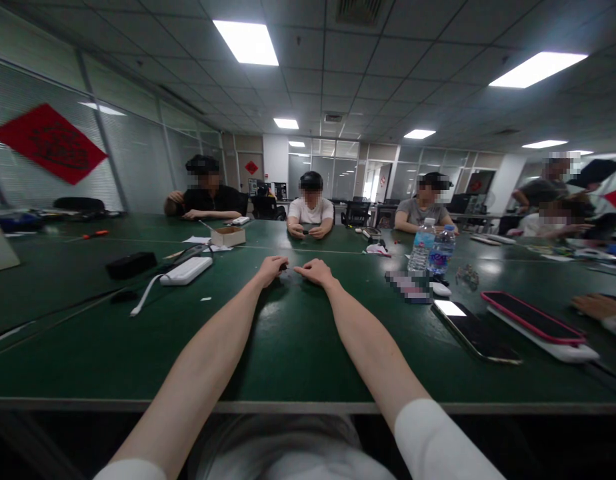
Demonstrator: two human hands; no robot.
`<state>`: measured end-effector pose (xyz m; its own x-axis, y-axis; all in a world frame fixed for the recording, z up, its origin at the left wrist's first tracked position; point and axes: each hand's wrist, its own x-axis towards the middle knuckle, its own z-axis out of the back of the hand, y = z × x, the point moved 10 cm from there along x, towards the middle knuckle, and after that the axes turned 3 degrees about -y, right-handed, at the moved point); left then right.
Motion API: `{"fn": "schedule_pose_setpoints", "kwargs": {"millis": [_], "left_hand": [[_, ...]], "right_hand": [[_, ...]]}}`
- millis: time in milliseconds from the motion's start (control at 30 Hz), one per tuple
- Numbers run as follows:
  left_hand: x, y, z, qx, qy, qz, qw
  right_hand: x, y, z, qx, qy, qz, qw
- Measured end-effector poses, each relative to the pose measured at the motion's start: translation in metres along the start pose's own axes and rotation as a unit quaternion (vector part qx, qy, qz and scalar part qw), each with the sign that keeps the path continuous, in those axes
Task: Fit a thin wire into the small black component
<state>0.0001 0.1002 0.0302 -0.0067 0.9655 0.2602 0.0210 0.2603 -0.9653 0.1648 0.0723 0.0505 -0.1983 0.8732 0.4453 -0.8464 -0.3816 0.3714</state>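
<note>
The left hand (pixel 273 269) and right hand (pixel 314 271) rest palms down on the green table (pixel 308 407), fingers extended and pinching nothing, either side of a small dark object (pixel 283 267), perhaps a screw, though it is too small to tell. A careless sweep of either hand could send it skidding over the glossy surface towards the white power bank (pixel 186 271) and its loose cable (pixel 143 297)

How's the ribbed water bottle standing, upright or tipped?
Upright: the water bottle stands on its base on the green table, cap uppermost, beside a second bottle.
</note>
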Motion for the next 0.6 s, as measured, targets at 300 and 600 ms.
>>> {"fn": "schedule_pose_setpoints", "kwargs": {"millis": [300, 600], "left_hand": [[0.005, 0.003, 0.003, -0.017, -0.008, -0.004, 1.000], [-0.002, -0.004, -0.001, 0.016, -0.007, -0.012, 1.000]], "right_hand": [[-0.001, -0.002, -0.004, 0.010, 0.024, -0.012, 1.000], [0.004, -0.012, -0.006, 0.022, 0.017, -0.038, 0.999]]}}
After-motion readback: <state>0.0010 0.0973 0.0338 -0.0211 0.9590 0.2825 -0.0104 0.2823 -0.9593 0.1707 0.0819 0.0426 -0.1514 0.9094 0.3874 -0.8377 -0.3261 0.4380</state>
